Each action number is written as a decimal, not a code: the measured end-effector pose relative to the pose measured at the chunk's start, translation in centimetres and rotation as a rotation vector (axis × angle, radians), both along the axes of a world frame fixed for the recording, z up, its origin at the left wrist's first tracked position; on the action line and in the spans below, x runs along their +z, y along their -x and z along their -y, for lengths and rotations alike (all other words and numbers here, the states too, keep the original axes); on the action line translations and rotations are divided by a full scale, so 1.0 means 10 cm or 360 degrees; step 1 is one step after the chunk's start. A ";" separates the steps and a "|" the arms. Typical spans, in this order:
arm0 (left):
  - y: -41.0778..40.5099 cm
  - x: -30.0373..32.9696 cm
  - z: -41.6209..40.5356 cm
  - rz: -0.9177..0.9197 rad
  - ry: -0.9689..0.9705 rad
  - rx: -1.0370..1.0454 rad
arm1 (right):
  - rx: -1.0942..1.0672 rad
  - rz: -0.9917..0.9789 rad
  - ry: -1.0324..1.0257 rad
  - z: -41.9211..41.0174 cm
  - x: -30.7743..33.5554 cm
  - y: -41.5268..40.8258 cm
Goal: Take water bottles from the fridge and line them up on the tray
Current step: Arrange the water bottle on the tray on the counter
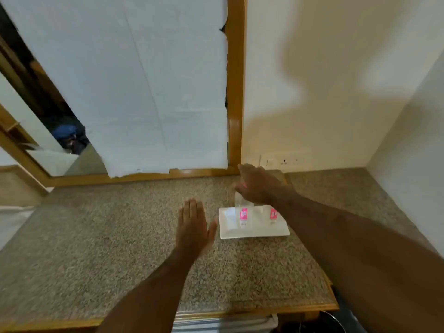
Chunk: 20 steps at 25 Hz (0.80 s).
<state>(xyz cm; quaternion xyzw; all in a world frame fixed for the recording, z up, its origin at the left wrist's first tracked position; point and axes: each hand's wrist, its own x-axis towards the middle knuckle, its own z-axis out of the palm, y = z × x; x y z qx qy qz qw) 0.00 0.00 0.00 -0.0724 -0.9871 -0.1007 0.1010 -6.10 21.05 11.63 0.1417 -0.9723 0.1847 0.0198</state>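
Two water bottles (243,216), pink labels, stand upright side by side on white tray (228,230) on speckled tabletop (120,236). Right hand (259,186) above and behind bottles; fingers blurred, cannot tell state, possible clear bottle beneath. Left hand (193,224) flat, fingers pressed together, empty, just beside tray's left edge. Risk: right forearm crosses over bottles; lowering it likely topples them. Fridge not in view.

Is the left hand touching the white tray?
Apart. In the head view, a strip of speckled countertop shows between the open left hand and the near left edge of the white tray.
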 end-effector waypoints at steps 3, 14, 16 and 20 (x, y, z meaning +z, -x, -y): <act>-0.36 -0.55 0.00 0.0279 -0.0015 -0.0005 | 0.0145 0.0157 -0.0307 0.01 -0.22 0.02; -0.76 -1.38 -0.05 0.0468 -0.0019 -0.0184 | -0.0078 0.0176 -0.0069 0.22 -0.65 0.06; -0.77 -1.40 -0.03 0.0481 -0.0030 -0.0194 | -0.0132 0.0162 0.0010 0.21 -0.67 0.05; -0.77 -1.36 -0.06 0.0535 0.0051 -0.0173 | -0.0161 0.0102 0.0094 0.10 -0.59 -0.11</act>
